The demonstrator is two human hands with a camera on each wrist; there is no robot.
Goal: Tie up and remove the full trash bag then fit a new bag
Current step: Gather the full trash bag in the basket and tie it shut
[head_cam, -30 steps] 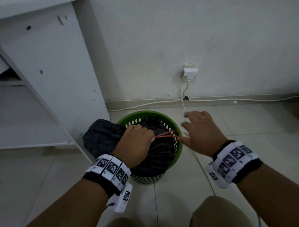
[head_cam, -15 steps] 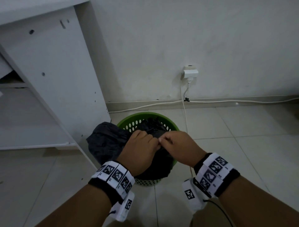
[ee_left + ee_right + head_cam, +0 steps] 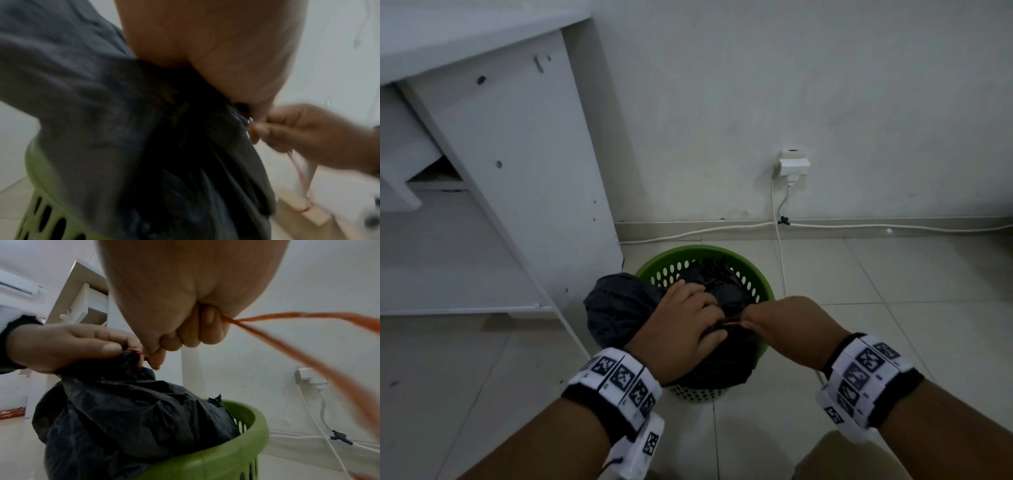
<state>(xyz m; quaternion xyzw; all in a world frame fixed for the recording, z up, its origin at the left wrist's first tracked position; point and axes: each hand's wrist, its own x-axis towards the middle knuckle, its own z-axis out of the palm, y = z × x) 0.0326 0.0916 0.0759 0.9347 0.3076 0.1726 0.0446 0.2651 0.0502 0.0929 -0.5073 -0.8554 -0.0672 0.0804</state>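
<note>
A full black trash bag [image 3: 616, 308] bulges out of a green perforated bin [image 3: 760, 284] on the tiled floor. My left hand [image 3: 685, 325] grips the gathered neck of the bag [image 3: 127, 358] from the left. My right hand [image 3: 777, 322] is fisted round a red drawstring [image 3: 267, 318] right beside the neck, thumb and forefinger pinching it where it leaves the bag. Loose red loops trail out of the fist [image 3: 339, 369]. In the left wrist view the bag [image 3: 102, 113] fills the frame, with the right hand's fingers [image 3: 287, 129] on the string.
A white desk panel [image 3: 524, 171] stands close to the bin's left. A wall socket with a plug [image 3: 792, 164] sits behind it, and white cables [image 3: 779, 240] run along the skirting and down past the bin's right side. Tiled floor [image 3: 893, 291] lies to the right.
My right hand has come back from the right of the bin to the bag's neck and closed round the red string. My left hand has kept its grip on the neck.
</note>
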